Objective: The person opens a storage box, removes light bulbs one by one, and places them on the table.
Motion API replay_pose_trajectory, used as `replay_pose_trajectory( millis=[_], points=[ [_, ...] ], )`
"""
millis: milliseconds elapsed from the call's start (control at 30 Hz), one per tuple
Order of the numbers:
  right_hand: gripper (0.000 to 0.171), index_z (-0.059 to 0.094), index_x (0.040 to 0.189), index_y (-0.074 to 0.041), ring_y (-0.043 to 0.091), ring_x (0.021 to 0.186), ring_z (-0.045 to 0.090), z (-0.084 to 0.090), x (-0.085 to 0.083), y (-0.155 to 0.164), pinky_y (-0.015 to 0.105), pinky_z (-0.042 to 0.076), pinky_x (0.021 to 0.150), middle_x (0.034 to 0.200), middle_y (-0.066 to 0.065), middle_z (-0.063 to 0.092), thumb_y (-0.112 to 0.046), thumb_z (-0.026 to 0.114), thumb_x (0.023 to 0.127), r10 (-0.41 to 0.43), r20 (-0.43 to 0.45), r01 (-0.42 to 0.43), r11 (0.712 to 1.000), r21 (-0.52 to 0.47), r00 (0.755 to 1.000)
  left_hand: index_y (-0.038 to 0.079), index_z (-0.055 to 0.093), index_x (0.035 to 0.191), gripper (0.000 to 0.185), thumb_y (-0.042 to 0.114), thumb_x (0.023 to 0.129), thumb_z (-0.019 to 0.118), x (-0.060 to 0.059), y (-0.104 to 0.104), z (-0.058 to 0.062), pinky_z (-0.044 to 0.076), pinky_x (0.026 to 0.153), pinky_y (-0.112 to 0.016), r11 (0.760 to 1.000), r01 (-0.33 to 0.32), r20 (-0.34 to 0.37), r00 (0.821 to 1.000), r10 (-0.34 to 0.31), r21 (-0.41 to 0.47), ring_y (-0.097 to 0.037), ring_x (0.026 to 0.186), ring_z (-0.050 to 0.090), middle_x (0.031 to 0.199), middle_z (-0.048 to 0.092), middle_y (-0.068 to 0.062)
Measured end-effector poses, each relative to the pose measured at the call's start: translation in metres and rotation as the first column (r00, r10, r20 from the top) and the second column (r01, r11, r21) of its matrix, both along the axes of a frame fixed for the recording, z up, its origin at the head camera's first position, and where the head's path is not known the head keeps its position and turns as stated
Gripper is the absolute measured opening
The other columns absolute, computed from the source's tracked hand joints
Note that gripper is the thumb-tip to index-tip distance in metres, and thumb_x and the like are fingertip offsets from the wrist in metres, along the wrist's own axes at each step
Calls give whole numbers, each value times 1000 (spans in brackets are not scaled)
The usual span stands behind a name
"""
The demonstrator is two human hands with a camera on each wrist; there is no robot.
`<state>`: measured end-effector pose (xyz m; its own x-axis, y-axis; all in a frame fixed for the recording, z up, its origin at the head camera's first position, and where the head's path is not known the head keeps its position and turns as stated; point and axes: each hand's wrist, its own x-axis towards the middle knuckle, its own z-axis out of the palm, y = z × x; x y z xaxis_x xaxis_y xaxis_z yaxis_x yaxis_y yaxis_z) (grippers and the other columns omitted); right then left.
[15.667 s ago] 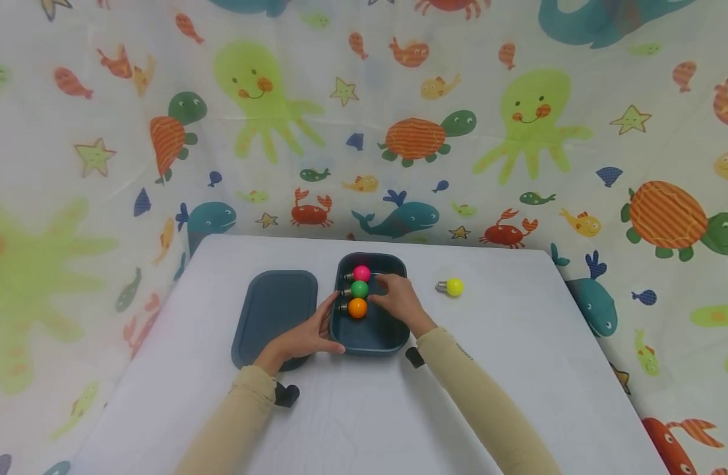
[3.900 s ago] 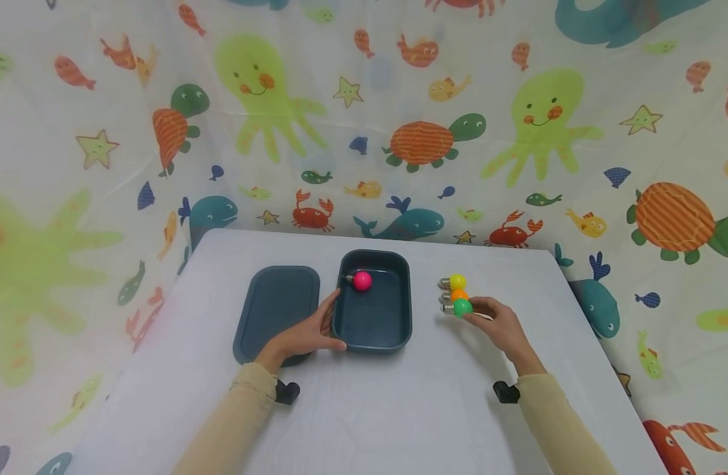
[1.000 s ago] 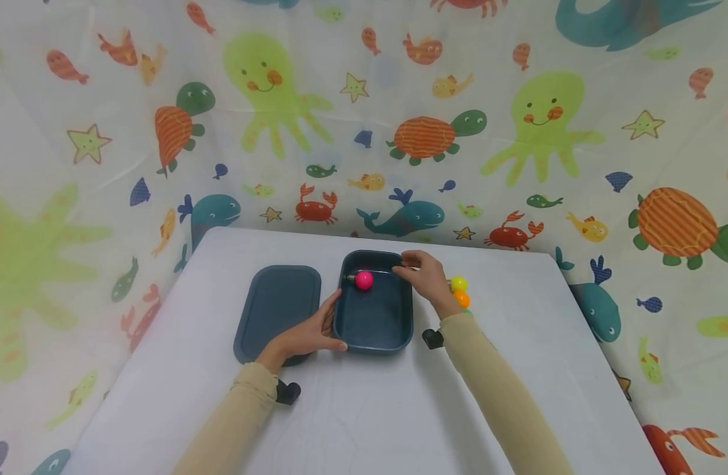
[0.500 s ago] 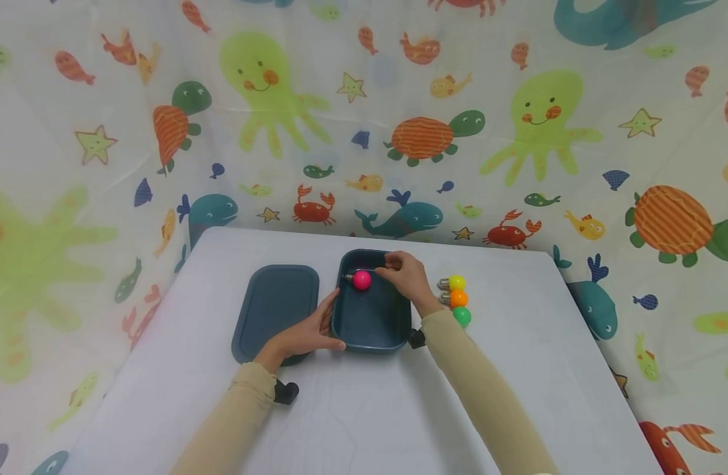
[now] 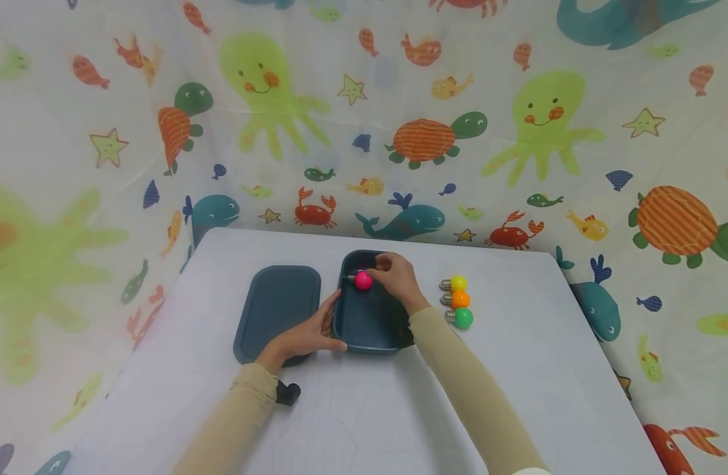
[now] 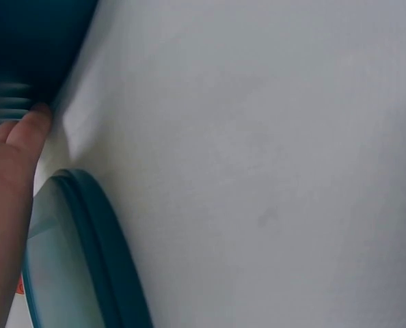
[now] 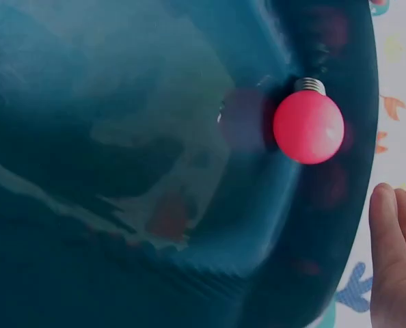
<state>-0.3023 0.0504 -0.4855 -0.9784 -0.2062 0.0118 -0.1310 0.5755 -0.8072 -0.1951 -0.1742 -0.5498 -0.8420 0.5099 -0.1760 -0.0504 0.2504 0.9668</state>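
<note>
In the head view, a dark blue rectangular box (image 5: pixel 370 326) stands mid-table, holding a pink light bulb (image 5: pixel 363 280) near its far left corner. My left hand (image 5: pixel 304 336) rests against the box's left side, fingers extended along the wall and thumb near the front corner. Over the box's far part is my right hand (image 5: pixel 397 277), its fingertips close beside the bulb. The right wrist view shows the pink bulb (image 7: pixel 309 128) lying by the box wall, apart from the fingers (image 7: pixel 387 229). Contact is hidden in neither wrist view, and nothing is held in the right hand.
A matching flat lid (image 5: pixel 277 310) lies left of the box, partly under my left hand. Right of the box, a yellow bulb (image 5: pixel 458 283), an orange bulb (image 5: pixel 461 299) and a green bulb (image 5: pixel 463 318) lie in a column. A patterned curtain (image 5: pixel 340 132) hangs behind the table.
Earlier, green and orange bulbs lay in the box; they now lie beside the yellow one. My right hand released the green bulb and moved left to the pink bulb. My left hand stayed.
</note>
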Motion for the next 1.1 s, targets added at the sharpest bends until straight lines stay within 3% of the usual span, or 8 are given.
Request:
replay_pose_trajectory(
  millis=[500,1100],
  points=[
    [41,64,118,1,26,102,64,-15,-1,-8,38,53,94,112,15,68,-21,76,86,42,13,-43,996,80,999,42,-9,154,117,20,82,81,-1,0,-3,18,118,-39,1000,3,5,1000,-3,15,-17,150,3,164,-8,5],
    [43,61,121,3,30,100,60,-22,1,-19,41,53,93,116,18,65,-22,74,88,-8,40,1,986,169,999,37,-9,155,118,24,81,82,0,0,-2,20,117,-39,1000,6,-11,1000,-6,9,-17,149,7,164,-6,3]
  ],
)
